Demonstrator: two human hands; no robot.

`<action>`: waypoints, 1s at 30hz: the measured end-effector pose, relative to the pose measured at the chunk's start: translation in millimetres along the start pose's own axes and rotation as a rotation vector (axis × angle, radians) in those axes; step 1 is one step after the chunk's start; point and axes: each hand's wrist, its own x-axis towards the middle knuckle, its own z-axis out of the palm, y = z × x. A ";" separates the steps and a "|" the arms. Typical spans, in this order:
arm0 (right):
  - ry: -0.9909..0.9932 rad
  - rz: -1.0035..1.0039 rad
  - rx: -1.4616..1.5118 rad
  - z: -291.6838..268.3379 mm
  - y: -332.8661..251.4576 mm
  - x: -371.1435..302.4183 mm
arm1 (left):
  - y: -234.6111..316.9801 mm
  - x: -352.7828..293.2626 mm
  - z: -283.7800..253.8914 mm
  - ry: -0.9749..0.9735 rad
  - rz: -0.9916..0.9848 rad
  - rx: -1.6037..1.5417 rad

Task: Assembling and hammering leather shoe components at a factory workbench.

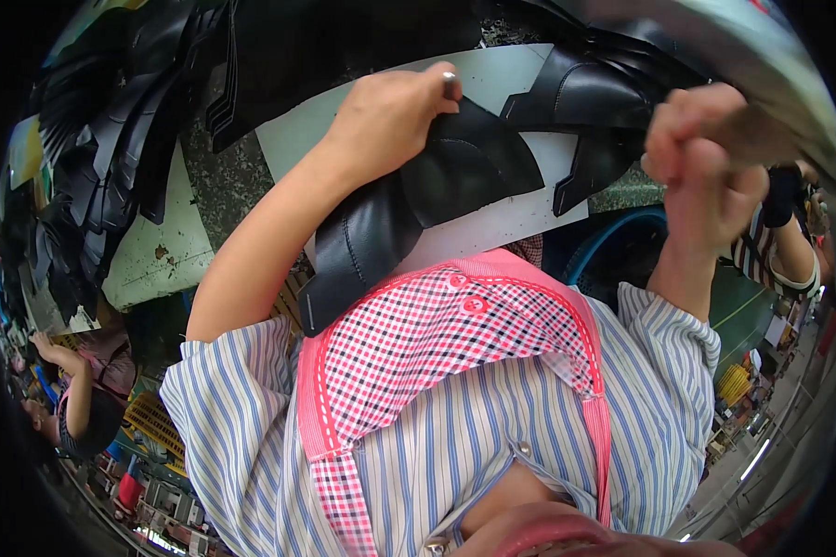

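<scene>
My left hand (385, 116) is closed, its fingers curled at the edge of a black leather piece (478, 158). A shiny silvery spot shows at those fingers. Stitching runs across the leather, and another stitched black flap (362, 241) hangs down below my left wrist, against my apron. The hand hides where these two parts meet. My right hand (701, 162) is raised at the right, fingers curled and pressed together; what they hold, if anything, is too small or blurred to make out. Beside it is a blurred grey-beige surface (790, 93).
A pale board (297, 139) lies under the leather. More black leather pieces (585, 88) rest at the back right, and overlapping stacks (111, 158) fill the left. A blue round tub (613, 237) stands below the board's right side. Other people are at both sides.
</scene>
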 end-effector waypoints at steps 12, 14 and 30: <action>-0.001 0.052 -0.050 -2.5 -7.0 16.2 | 0.5 6.6 -8.8 -0.152 -0.230 -0.280; -0.264 0.156 -0.410 14.3 6.2 21.6 | -8.1 -3.2 0.1 -0.056 -0.002 -0.061; -0.054 0.103 -0.676 25.7 28.7 -3.6 | -45.9 22.5 -37.8 0.483 0.120 0.539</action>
